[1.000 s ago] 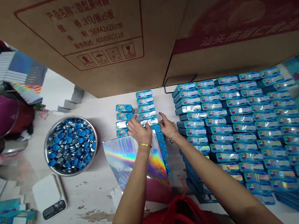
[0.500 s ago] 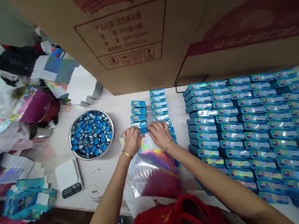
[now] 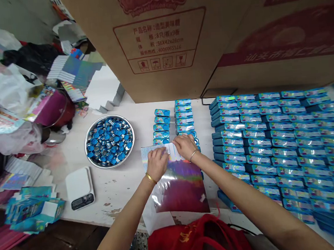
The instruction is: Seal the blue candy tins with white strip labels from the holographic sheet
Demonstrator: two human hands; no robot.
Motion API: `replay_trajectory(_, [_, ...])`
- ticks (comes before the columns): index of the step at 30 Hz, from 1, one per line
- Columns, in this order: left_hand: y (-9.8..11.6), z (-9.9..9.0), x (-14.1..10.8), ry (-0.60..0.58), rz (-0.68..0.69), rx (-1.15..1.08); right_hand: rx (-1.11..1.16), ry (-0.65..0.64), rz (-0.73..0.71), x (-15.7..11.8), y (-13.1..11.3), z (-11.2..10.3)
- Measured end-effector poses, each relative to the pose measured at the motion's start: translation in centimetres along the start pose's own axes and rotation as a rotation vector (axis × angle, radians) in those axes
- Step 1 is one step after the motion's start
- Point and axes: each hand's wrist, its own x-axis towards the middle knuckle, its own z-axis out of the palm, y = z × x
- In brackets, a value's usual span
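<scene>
A shiny holographic sheet (image 3: 180,189) lies on the table in front of my body, with pale strips along its far edge. My left hand (image 3: 157,162) rests on its upper left part, fingers bent and a little apart. At the sheet's far edge, my right hand (image 3: 185,146) has its thumb and fingers pressed together; what they pinch is too small to make out. Just beyond my hands stands a short column of small blue boxes (image 3: 160,127), with a second column of blue boxes (image 3: 184,114) to its right.
A metal bowl of blue caps (image 3: 109,141) and a white scale (image 3: 80,187) are on the left. Rows of blue boxes (image 3: 284,142) fill the right side. Large cartons (image 3: 163,83) stand behind; bags and a red bucket (image 3: 60,114) crowd the far left.
The view has shifted slightly. My left hand has moved back from the far edge onto the sheet and its fingers have loosened. The sheet now lies flatter.
</scene>
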Motion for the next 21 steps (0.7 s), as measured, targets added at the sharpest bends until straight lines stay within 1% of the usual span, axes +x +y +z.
replay_trajectory(2, [1.2,-1.2,-1.4,0.003,0.009,-0.096,-0.028,-0.003,-0.002,0.0,0.2,0.4])
replay_trajectory(3, [1.8,-2.0,-2.0,0.011,-0.01,-0.169,-0.032,0.002,-0.005,-0.1,0.4,0.5])
replay_trajectory(4, [2.4,-2.9,-2.3,0.037,-0.058,-0.257,-0.023,0.018,-0.013,-0.2,0.5,0.7])
replay_trajectory(5, [3.0,-3.7,-2.4,0.09,-0.137,-0.359,0.004,0.053,-0.026,-0.5,0.6,0.8])
replay_trajectory(7, [3.9,-5.2,-1.9,0.259,-0.378,-0.607,0.128,0.186,-0.057,-1.3,0.6,0.7])
replay_trajectory(9, [4.4,-5.8,-0.5,0.429,-0.64,-0.881,0.346,0.325,-0.078,-2.5,0.4,0.3])
replay_trajectory(10, [4.5,-5.8,0.4,0.483,-0.741,-1.014,0.472,0.362,-0.083,-3.3,0.2,0.0])
replay_trajectory(12, [4.5,-5.2,2.1,0.522,-0.875,-1.221,0.675,0.367,-0.068,-4.7,-0.3,-0.6])
replay_trajectory(15, [4.6,-3.6,3.8,0.486,-0.95,-1.375,0.8,0.329,0.031,-6.1,-1.1,-1.4])
replay_trajectory(18, [5.0,-1.6,4.8,0.42,-0.925,-1.387,0.825,0.36,0.135,-6.2,-0.8,-1.9])
replay_trajectory(21, [5.5,0.5,6.2,0.374,-0.825,-1.239,0.681,0.42,0.188,-5.5,1.2,-2.5])
